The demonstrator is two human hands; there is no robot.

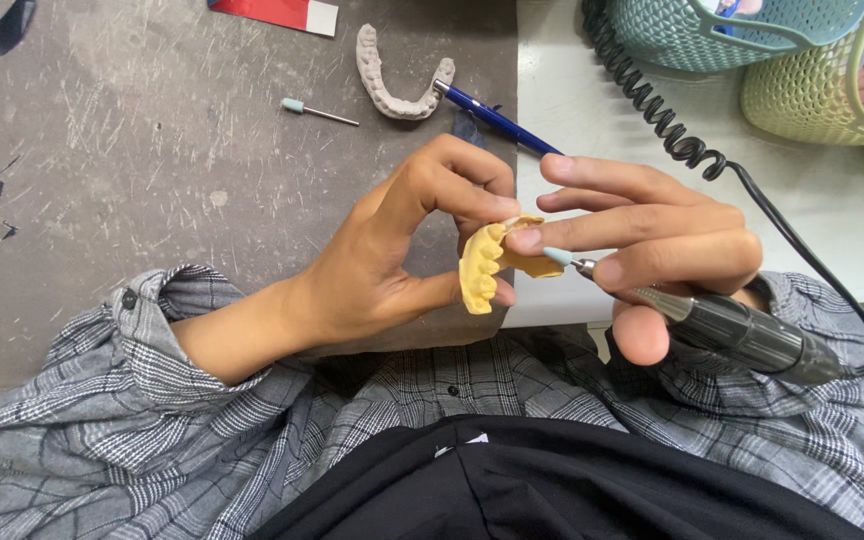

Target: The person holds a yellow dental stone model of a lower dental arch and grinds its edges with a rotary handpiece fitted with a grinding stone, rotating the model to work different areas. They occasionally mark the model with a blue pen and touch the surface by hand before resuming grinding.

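Yellow plaster teeth model (482, 270) sits pinched in my left hand (392, 260), its arch running up and down. My right hand (652, 250) grips the grinding tool (732, 330), tip (558, 257) pointing left, touching the model's right side.

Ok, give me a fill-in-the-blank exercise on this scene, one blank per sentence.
1. The left hand pinches a dental cast coloured ____.
2. The right hand holds a grey rotary handpiece, whose cord is ____.
3. The grey-white cast on the dark mat touches a ____ pen.

Missing words: yellow; coiled; blue
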